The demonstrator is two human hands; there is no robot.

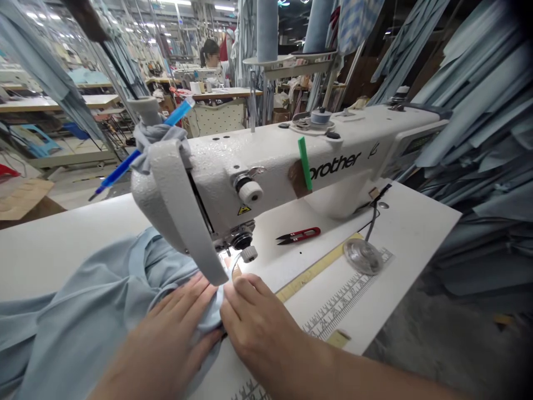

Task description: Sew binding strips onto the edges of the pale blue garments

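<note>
The cloth (104, 283) lies under the left hand (177, 322) and spreads left of it; those fingers are flat and close together, thumb apart. The right hand's (258, 322) fingers curl at the cloth's edge; I cannot tell whether they pinch it. Both sets of fingertips are close to the machine's (266, 161) sewing end, so a forward slip could bring them under the hidden needle. Loose folds beside the left fingers could drag, skewing the edge. Beyond the right fingers, bare table (416, 222) leaves room around the snips (298, 236).
</note>
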